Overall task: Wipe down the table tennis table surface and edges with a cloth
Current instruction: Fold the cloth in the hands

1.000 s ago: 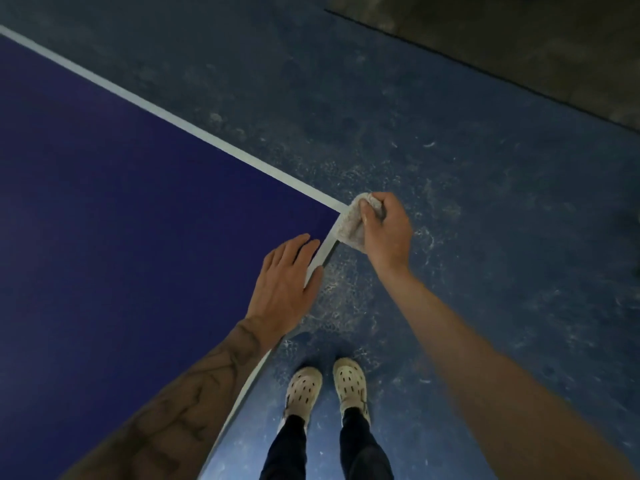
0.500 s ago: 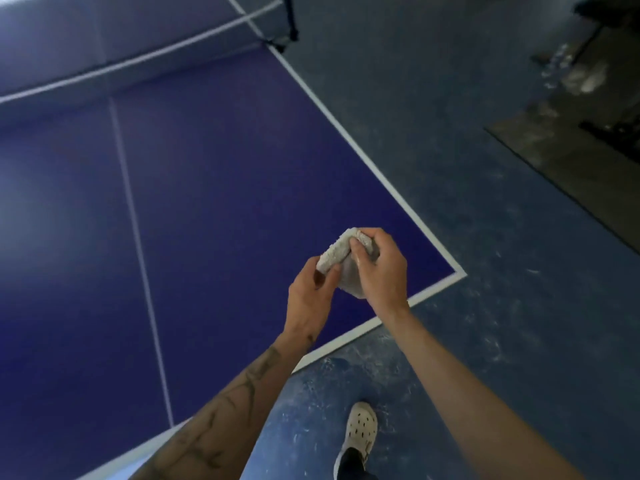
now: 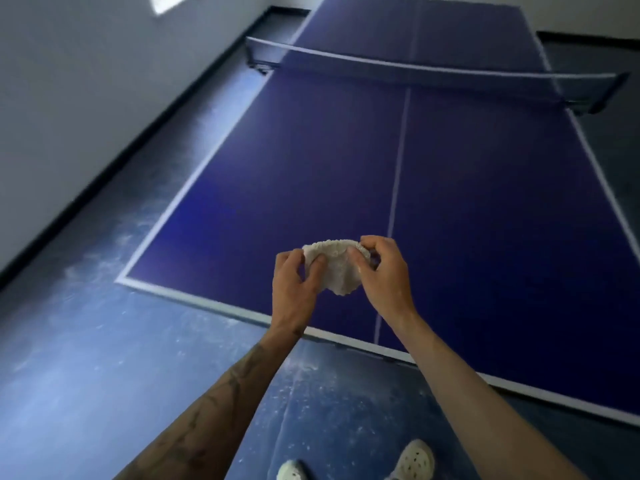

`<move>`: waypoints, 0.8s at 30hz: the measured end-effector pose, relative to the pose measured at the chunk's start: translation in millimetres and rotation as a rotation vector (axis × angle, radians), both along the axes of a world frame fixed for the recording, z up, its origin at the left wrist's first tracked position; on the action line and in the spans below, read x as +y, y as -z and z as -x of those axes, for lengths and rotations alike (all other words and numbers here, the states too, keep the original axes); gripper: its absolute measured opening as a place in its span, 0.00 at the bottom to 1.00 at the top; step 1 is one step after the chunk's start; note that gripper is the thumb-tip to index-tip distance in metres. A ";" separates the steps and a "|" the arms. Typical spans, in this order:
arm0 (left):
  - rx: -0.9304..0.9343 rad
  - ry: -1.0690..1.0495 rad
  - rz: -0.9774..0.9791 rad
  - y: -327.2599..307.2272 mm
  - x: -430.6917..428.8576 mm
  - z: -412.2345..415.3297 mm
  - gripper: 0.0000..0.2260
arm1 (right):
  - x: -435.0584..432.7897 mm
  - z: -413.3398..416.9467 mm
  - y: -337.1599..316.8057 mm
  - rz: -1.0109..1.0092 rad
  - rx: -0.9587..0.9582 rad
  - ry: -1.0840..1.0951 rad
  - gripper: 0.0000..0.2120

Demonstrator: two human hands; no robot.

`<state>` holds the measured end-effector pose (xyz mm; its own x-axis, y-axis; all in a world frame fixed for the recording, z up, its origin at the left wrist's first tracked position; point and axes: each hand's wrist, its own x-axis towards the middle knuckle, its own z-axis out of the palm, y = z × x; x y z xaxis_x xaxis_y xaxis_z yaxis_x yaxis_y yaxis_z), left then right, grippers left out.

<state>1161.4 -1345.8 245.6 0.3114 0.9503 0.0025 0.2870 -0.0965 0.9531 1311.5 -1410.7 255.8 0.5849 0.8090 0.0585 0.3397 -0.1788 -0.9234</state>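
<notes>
Leftmost, a pale grey wall (image 3: 86, 98) meets the scuffed blue floor (image 3: 86, 358) along a dark skirting strip (image 3: 145, 129). Next comes the table tennis table (image 3: 311, 168), deep blue with white edge lines and a white centre line (image 3: 398, 174), its near left corner just beyond the floor's scuff marks. A net (image 3: 433, 72) crosses the far part of the table, clamped at both sides. Over the near end of the table the tattooed left forearm leads to the left hand (image 3: 294, 285), whose thumb and fingers pinch the left edge of a crumpled whitish cloth (image 3: 334, 268). That cloth is held up in the air between the two hands, above the surface and not touching it. On its right edge the right hand (image 3: 382, 271) grips with curled fingers and thumb. Below, two white perforated clogs (image 3: 417, 459) stand on the floor near the table's end.
</notes>
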 end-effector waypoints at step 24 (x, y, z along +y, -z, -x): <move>0.074 -0.950 0.160 -19.4 315.5 453.1 0.16 | 419.3 455.7 -5.8 0.449 0.642 -0.774 0.11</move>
<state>708.3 -1030.3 265.0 -0.5934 0.7931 -0.1376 0.2379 0.3361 0.9113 855.8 -991.4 261.5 -0.2737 0.8414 -0.4659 -0.0154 -0.4882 -0.8726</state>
